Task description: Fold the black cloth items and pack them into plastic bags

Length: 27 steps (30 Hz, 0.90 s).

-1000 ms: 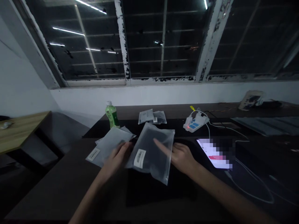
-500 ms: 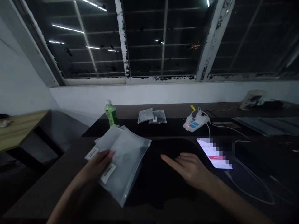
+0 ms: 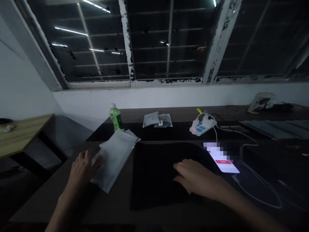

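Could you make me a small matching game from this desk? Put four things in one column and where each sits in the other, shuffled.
1. green bottle
2. stack of frosted bags
3. lit phone
4. white power strip

A. just right of the right hand
B. behind the phone, with a white cable
C. touched by the left hand
D. standing behind the bags

Pairs: 1-D, 2-C, 3-A, 4-B

A stack of frosted whitish zip bags (image 3: 115, 155) lies flat and slanted, just left of the black mat (image 3: 154, 183).
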Each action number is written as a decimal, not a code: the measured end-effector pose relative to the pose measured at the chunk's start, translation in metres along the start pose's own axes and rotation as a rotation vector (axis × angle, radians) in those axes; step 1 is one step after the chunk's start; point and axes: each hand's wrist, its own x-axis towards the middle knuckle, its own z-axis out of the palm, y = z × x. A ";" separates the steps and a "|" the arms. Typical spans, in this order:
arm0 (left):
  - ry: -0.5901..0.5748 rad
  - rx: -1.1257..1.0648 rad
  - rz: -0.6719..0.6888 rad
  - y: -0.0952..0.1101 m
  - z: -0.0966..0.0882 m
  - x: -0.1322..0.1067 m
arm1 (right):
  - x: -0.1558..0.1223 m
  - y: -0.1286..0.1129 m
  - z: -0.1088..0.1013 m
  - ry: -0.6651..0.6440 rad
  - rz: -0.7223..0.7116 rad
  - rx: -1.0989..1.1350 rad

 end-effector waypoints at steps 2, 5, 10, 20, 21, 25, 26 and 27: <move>0.092 0.040 0.050 0.022 -0.007 -0.007 | 0.007 0.006 -0.010 -0.176 -0.025 0.187; 0.190 -0.105 0.177 0.067 -0.026 -0.018 | 0.025 0.021 -0.027 -0.287 -0.065 0.307; 0.029 -0.483 0.400 0.150 -0.059 -0.046 | 0.064 0.037 -0.034 0.211 0.092 0.171; -0.116 -0.497 0.680 0.227 -0.057 -0.107 | 0.045 0.026 0.004 0.145 -0.399 0.108; -0.124 -0.476 0.698 0.231 -0.053 -0.111 | 0.044 0.025 0.007 0.137 -0.394 0.096; -0.105 -0.372 0.729 0.242 -0.039 -0.121 | 0.054 0.026 0.015 0.188 -0.384 0.043; -0.091 -0.354 0.727 0.245 -0.037 -0.122 | 0.059 0.026 0.017 0.176 -0.393 0.021; -0.082 -0.342 0.721 0.248 -0.036 -0.122 | 0.063 0.026 0.020 0.162 -0.401 -0.010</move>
